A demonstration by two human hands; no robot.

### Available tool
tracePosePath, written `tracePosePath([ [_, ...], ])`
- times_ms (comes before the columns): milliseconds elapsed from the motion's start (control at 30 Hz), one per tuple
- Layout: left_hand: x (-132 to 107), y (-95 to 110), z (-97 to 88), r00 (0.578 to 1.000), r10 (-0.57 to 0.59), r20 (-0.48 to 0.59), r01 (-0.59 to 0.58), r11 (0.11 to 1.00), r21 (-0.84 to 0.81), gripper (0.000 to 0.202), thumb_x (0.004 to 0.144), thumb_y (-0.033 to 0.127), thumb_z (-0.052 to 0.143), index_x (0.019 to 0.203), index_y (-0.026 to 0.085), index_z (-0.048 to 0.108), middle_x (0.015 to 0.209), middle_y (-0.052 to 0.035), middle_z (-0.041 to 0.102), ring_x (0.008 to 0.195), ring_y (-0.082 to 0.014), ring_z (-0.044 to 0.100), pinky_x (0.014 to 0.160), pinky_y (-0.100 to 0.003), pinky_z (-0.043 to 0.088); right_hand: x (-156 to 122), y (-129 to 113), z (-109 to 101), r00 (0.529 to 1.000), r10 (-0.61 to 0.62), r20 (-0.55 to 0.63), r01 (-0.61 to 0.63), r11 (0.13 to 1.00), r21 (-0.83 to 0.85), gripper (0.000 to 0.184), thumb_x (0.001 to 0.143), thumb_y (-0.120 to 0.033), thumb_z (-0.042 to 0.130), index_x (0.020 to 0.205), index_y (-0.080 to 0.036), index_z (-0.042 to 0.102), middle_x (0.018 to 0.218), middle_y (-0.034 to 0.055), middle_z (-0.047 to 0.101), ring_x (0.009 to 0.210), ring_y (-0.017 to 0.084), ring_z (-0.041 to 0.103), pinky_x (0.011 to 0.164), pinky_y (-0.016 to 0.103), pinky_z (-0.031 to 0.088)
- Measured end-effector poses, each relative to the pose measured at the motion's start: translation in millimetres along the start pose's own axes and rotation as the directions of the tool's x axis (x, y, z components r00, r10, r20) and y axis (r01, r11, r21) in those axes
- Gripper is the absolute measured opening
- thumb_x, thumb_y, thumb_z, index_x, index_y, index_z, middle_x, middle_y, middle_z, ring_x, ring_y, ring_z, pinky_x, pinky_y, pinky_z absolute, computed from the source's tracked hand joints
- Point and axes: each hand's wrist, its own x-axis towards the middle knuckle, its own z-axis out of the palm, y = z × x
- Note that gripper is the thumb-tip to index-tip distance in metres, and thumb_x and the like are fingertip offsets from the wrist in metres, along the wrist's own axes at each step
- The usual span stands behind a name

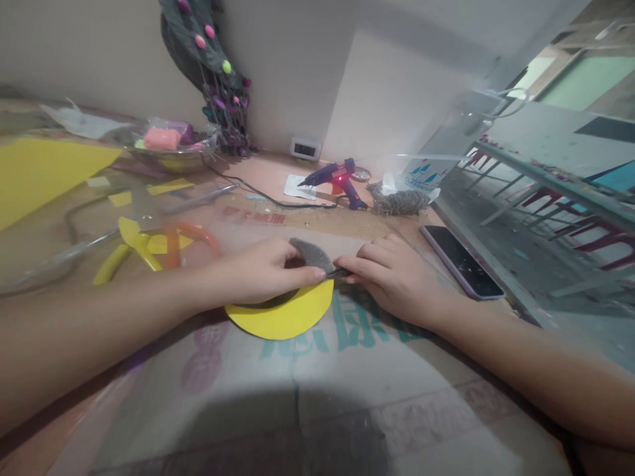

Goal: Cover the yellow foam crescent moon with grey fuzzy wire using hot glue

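Note:
My left hand [265, 272] rests on a yellow foam disc [288, 316] and pinches a grey felt piece [310, 253] against it. My right hand [391, 274] is closed in a pinch on the right tip of the same grey piece, where a thin dark point sticks out. Both hands meet over the disc on a printed sack sheet [347, 370] that covers the table.
A blue glue gun [337, 177] with a red light lies behind, its cord running left. A phone [460, 260] lies to the right near the table edge. Yellow foam sheets [40, 173], scraps, orange-handled scissors [191, 237] and a bowl of materials [169, 149] sit at the left.

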Motion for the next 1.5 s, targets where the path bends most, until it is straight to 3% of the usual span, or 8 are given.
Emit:
tracePosePath([
  [233,1.3,1.7,1.0,1.0,0.001,-0.021,-0.001,1.0,0.017,0.033,0.088,0.044,0.053,0.103,0.02,0.07,0.106,-0.0014,0.074,0.094,-0.021,0.065,0.083,-0.028,0.048,0.1,-0.2,0.4,1.0,-0.009,-0.001,0.009,1.0,-0.008,0.028,0.101,-0.027,0.042,0.103,-0.015,0.067,0.071,0.0036,0.059,0.068,0.017,0.048,0.061,0.032,0.026],
  [467,1.0,1.8,1.4,1.0,-0.025,-0.018,0.024,0.998,-0.05,0.035,0.089,0.047,0.051,0.104,0.02,0.069,0.108,-0.0004,0.073,0.096,-0.0199,0.064,0.082,-0.026,0.048,-0.5,-0.6,3.2,0.995,0.067,-0.072,-0.06,0.994,0.095,0.03,0.101,-0.027,0.04,0.107,-0.012,0.065,0.076,0.0062,0.062,0.069,0.018,0.05,0.063,0.031,0.032],
  [733,-1.3,0.1,2.6,0.98,-0.192,-0.056,0.193,0.981,0.013,0.054,0.086,0.063,0.046,0.086,0.014,0.07,0.079,-0.0035,0.069,0.066,-0.0165,0.058,0.052,-0.024,0.039,-2.8,0.0,0.7,0.996,0.049,-0.074,-0.041,0.993,0.114,0.029,0.1,-0.028,0.04,0.111,-0.013,0.063,0.078,0.0063,0.06,0.07,0.018,0.05,0.063,0.031,0.033],
  [1267,-0.5,-5.6,3.0,0.987,-0.146,-0.072,0.148,0.989,0.022,0.05,0.086,0.06,0.046,0.083,0.016,0.07,0.075,-0.0023,0.067,0.063,-0.0149,0.054,0.052,-0.023,0.04,-4.0,1.5,1.0,0.994,0.084,-0.072,-0.076,0.991,0.111,0.027,0.098,-0.025,0.042,0.11,-0.013,0.063,0.079,0.0066,0.061,0.072,0.019,0.051,0.064,0.032,0.034],
  [1500,-0.2,-3.7,2.8,0.98,-0.183,-0.077,0.185,0.982,0.026,0.054,0.085,0.064,0.046,0.079,0.015,0.069,0.071,-0.0019,0.063,0.061,-0.0145,0.052,0.05,-0.023,0.038,-5.8,2.6,1.5,0.996,0.073,-0.053,-0.066,0.99,0.129,0.025,0.097,-0.025,0.047,0.113,-0.014,0.062,0.081,0.0064,0.061,0.073,0.018,0.052,0.066,0.032,0.035],
])
